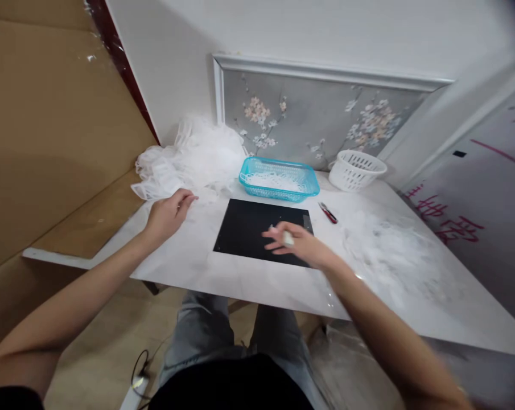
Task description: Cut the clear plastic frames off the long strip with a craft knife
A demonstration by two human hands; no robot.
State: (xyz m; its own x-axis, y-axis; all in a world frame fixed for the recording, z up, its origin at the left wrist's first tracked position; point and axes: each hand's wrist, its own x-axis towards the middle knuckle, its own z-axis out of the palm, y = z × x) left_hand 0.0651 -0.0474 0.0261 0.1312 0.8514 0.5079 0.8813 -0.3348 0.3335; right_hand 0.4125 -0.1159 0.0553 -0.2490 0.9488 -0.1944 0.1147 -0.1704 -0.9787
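From where I stand, taking the black mat (pixel 245 228) as the middle of the clock, the right hand (pixel 300 244) hangs over its three o'clock half, fingers partly spread. A small pale piece (pixel 288 238) shows among those fingers; the blur won't let me tell whether it is gripped.

The left hand (pixel 167 215) is at nine o'clock, beyond the mat's edge, fingers curled together. I can't tell whether they pinch anything. It is just beside the big heap of white pieces (pixel 197 151) at ten to eleven.

A blue basket (pixel 278 193) holding more thin white strips (pixel 276 181) sits at twelve to one. A white basket (pixel 346 172) is at two, a red-handled tool (pixel 328 213) nearer between two and three, and loose clear scraps (pixel 389 250) spread around three to four.
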